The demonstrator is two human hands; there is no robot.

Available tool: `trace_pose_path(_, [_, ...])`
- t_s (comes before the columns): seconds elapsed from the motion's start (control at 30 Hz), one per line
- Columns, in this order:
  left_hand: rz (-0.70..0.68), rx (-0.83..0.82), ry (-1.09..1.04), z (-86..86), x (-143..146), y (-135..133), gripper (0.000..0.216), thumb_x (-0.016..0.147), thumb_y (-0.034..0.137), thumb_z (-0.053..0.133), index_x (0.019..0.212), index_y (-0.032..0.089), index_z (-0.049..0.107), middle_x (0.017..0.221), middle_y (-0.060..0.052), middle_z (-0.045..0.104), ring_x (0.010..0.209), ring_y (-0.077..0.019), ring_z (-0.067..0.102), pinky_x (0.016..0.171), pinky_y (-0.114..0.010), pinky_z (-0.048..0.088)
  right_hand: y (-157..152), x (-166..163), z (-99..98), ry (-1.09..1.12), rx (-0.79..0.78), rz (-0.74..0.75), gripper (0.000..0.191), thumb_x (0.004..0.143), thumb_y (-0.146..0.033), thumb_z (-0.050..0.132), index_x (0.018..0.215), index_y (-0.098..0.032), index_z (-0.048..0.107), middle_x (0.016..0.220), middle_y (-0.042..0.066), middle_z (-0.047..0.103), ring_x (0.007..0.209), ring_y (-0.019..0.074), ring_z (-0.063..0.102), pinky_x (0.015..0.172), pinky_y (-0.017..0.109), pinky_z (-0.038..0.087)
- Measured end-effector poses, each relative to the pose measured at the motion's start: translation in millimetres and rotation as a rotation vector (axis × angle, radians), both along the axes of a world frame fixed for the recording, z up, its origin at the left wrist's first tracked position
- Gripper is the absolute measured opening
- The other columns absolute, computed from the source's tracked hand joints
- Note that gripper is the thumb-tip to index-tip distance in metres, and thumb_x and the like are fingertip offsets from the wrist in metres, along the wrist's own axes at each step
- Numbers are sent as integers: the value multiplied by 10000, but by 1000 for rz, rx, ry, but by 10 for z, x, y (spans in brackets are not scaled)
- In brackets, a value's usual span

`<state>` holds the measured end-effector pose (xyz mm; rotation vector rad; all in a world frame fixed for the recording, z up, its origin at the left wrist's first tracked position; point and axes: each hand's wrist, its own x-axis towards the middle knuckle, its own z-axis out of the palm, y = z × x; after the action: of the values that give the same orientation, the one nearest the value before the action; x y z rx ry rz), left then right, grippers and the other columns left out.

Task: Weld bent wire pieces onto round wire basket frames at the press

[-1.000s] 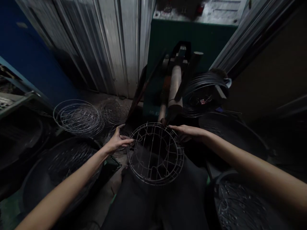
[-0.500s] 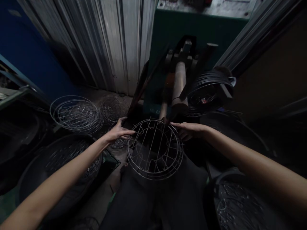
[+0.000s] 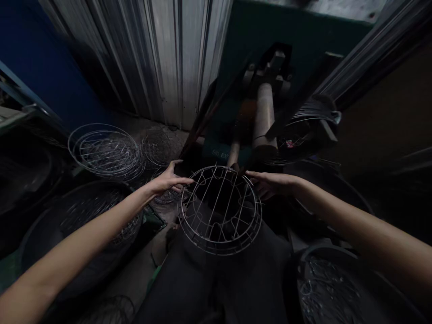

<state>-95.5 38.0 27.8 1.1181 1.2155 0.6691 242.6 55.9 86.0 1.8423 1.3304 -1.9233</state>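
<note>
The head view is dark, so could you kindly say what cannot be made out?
Head view:
Right hand's fingers: contact with the wire frame unclear, hidden by shadow.
Roller machine's base: lost in shadow behind the frame.
Wire coil: blurred.
Black tub: cut off by the bottom edge.

1. Wire basket (image 3: 219, 252) at lower centre, above the person's lap (image 3: 216, 288).
2. Wire rings (image 3: 106, 153) on the floor, left of the basket.
3. Tubs of wire (image 3: 37, 220) at lower left and lower right.
4. Roller machine (image 3: 265, 117) behind the basket; wire spool (image 3: 303, 130) to its right.
5. Corrugated wall (image 3: 178, 58) at upper centre, behind the rings.
</note>
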Motion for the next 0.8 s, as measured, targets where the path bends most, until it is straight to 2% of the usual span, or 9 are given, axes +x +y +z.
trace_pose_path(0.13, [-33, -26, -32, 24, -13, -20, 1026, 596, 339, 815, 1378, 245, 157, 708, -8, 637, 508, -105, 606, 526, -227, 500, 22, 35, -32, 37, -39, 7, 705, 731, -794, 376, 1016, -186, 588, 948, 121, 677, 842, 250, 633, 871, 458, 438])
trace_pose_path(0.37, [-37, -71, -6, 104, -13, -4, 1009, 603, 305, 810, 1382, 232, 173, 734, -29, 651, 560, -121, 627, 539, -225, 508, 28, 34, -16, 39, -74, 29, 677, 748, -797, 335, 945, -197, 580, 907, 105, 678, 811, 240, 630, 865, 458, 443])
trace_pose_path(0.47, [-54, -70, -2, 80, -28, 63, 1016, 602, 318, 812, 1383, 245, 166, 741, -38, 659, 570, -142, 643, 549, -247, 517, 27, 43, -30, 66, -74, 25, 667, 744, -798, 344, 938, -201, 570, 872, 97, 678, 788, 237, 628, 851, 450, 444])
trace_pose_path(0.6, [-70, -41, -18, 16, -51, 158, 1023, 595, 322, 821, 1381, 239, 172, 664, -6, 638, 484, -110, 593, 509, -229, 495, 17, 54, -58, 83, -88, -13, 654, 736, -798, 370, 921, -200, 560, 843, 88, 679, 762, 225, 627, 832, 424, 445])
trace_pose_path(0.8, [-79, -24, -25, -27, -67, 228, 1069, 566, 301, 839, 1393, 232, 165, 660, 0, 629, 470, -101, 582, 484, -201, 468, -14, 45, -67, 118, -85, -24, 642, 762, -784, 354, 930, -198, 556, 852, 84, 679, 746, 216, 627, 830, 425, 433])
